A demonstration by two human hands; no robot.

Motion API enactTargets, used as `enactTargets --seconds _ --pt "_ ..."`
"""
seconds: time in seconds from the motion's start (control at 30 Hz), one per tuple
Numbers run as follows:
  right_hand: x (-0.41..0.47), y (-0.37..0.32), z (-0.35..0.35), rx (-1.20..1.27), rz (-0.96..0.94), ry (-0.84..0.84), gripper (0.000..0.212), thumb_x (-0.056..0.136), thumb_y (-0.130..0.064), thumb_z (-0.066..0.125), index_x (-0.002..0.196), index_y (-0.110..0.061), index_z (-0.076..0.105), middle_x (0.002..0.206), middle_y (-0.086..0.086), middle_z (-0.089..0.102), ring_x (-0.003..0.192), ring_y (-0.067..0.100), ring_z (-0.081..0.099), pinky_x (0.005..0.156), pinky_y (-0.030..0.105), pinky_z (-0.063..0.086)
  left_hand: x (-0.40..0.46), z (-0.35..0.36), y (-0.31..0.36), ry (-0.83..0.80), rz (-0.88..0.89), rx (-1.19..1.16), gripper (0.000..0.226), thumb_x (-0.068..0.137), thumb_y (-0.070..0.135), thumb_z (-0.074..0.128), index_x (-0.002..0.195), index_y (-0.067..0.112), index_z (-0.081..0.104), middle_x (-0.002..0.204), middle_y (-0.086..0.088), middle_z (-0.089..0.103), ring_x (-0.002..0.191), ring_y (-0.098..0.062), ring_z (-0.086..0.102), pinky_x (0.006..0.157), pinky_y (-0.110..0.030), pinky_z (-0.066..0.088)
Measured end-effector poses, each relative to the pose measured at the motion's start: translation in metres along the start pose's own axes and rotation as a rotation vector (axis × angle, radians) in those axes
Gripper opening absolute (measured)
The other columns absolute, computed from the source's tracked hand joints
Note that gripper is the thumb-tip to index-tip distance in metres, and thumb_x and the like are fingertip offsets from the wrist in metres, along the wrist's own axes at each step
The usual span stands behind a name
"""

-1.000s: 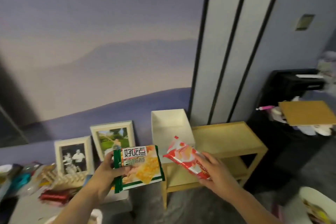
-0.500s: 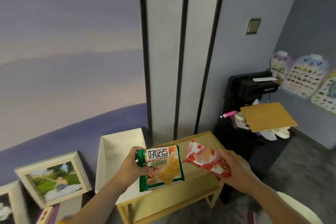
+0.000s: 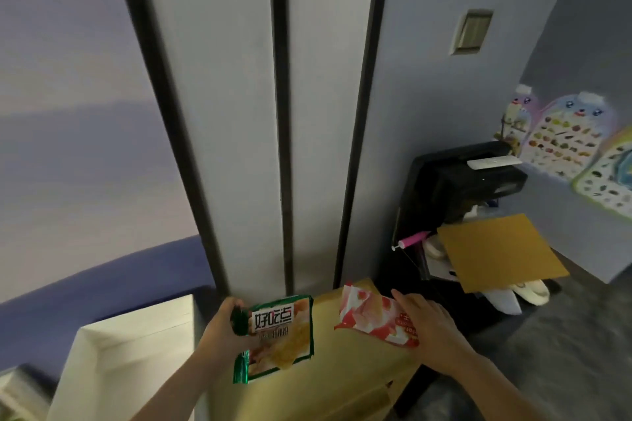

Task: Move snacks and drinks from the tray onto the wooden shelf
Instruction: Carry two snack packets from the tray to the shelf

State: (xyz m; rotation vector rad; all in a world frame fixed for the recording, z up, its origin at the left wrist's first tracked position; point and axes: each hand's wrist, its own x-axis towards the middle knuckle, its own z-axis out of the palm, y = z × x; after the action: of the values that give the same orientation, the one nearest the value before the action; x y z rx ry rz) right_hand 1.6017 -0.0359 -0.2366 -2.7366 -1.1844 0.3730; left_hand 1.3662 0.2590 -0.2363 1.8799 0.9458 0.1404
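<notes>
Filling the lower middle of the view, the wooden shelf (image 3: 345, 376) shows its pale top surface, with a white open box (image 3: 136, 352) just beside it on the left and a black stand (image 3: 458, 188) well apart on the right. Over the shelf top, the left hand (image 3: 222, 335) curls round the left edge of a green-bordered cracker packet (image 3: 280, 335), thumb on the front, fingers behind; the packet faces up at the camera, its long axis running near to far, printed title at the far end. The right hand (image 3: 434, 328) grips a red and white snack packet (image 3: 372, 318) by its right end, fingers laid over the top, so its long axis runs left to right and the free end points left, towards the green packet; whether either packet touches the shelf cannot be told.
</notes>
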Motion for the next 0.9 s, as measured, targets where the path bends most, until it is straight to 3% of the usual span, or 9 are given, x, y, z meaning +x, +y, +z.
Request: enactTargets --seconds 0.33,0.5,0.63,0.77,0.9 --pt "0.162 0.030 0.068 -0.141 -0.281 -0.136 0.091 0.082 -0.049 0.065 0.148 -0.040 0.003 0.151 -0.009 0.025 0.138 0.017 0.028 0.118 0.044 0.010 0.091 0.060 -0.047 0.085 -0.137 0.007 0.054 0.059 0.011 0.089 0.095 0.018 0.049 0.091 -0.002 0.068 0.079 -0.009 0.065 0.058 -0.018 0.052" --pt "0.211 0.039 0.107 -0.092 -0.345 -0.197 0.089 0.083 -0.055 0.060 0.149 -0.038 0.005 0.153 -0.007 0.024 0.139 0.019 0.026 0.117 0.040 0.017 0.130 0.079 -0.071 0.076 -0.137 -0.031 0.050 0.060 0.012 0.087 0.094 0.019 0.050 0.094 -0.002 0.068 0.087 -0.014 0.067 0.069 -0.025 0.056" --pt "0.230 0.048 0.133 -0.008 -0.351 -0.242 0.091 0.082 -0.053 0.064 0.150 -0.038 0.006 0.154 -0.008 0.021 0.140 0.016 0.022 0.115 0.036 0.021 0.154 0.085 -0.090 0.095 -0.135 -0.025 0.049 0.063 0.006 0.085 0.096 0.016 0.050 0.096 -0.003 0.067 0.089 -0.015 0.067 0.064 -0.022 0.056" --pt "0.238 0.049 0.139 0.006 -0.384 -0.255 0.093 0.080 -0.057 0.064 0.150 -0.037 0.007 0.154 -0.009 0.021 0.140 0.017 0.022 0.114 0.036 0.020 0.164 0.088 -0.096 0.072 -0.123 0.029 0.061 0.064 0.007 0.085 0.111 0.025 0.050 0.107 0.004 0.061 0.095 -0.011 0.062 0.062 -0.013 0.053" --pt "0.238 0.050 0.131 -0.054 -0.418 -0.253 0.090 0.082 -0.054 0.062 0.150 -0.036 0.005 0.156 -0.007 0.021 0.142 0.019 0.022 0.117 0.040 0.012 0.163 0.097 -0.097 0.070 -0.113 0.163 0.082 0.066 0.010 0.083 0.132 0.034 0.040 0.126 0.003 0.043 0.112 -0.012 0.050 0.080 -0.014 0.053"
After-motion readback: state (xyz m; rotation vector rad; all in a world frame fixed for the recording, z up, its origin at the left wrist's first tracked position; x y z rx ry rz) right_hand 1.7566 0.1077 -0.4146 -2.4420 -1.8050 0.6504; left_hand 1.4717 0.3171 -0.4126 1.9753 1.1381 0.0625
